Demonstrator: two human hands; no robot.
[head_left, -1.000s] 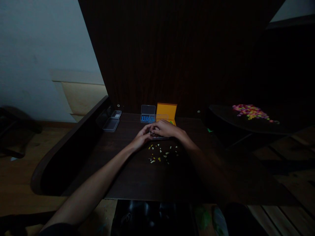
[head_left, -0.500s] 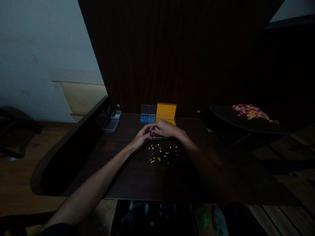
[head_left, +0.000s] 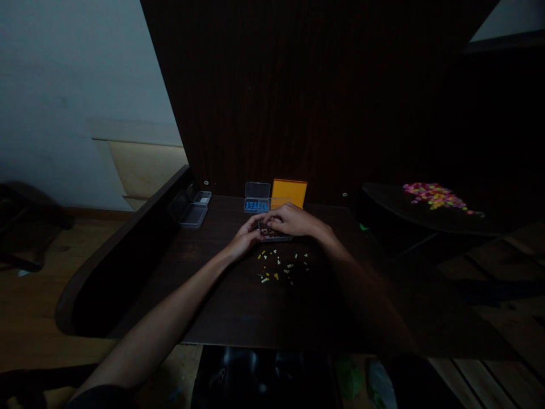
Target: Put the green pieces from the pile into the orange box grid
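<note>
A small clear plastic box (head_left: 279,239) with brownish pieces inside rests on the dark table, partly covered by my hands. Wrapped around its left side is my left hand (head_left: 246,233), closed on the edge. My right hand (head_left: 292,219) reaches over the box from the right, its fingers bent down into it; what the fingertips pinch, if anything, is too dark to tell. In front of the box lie several tiny white pieces (head_left: 289,266) and yellow pieces (head_left: 276,276), scattered on the tabletop.
Behind the hands stand an open clear case (head_left: 256,204) of blue pieces and an open orange case (head_left: 289,193). Another open clear case (head_left: 193,216) sits by the raised left side panel (head_left: 123,244). Colourful small pieces (head_left: 438,196) are heaped on a dark surface at right.
My right hand has shifted slightly right and its fingers have moved away from my left hand, uncovering more of the box's contents. My left hand keeps its hold.
</note>
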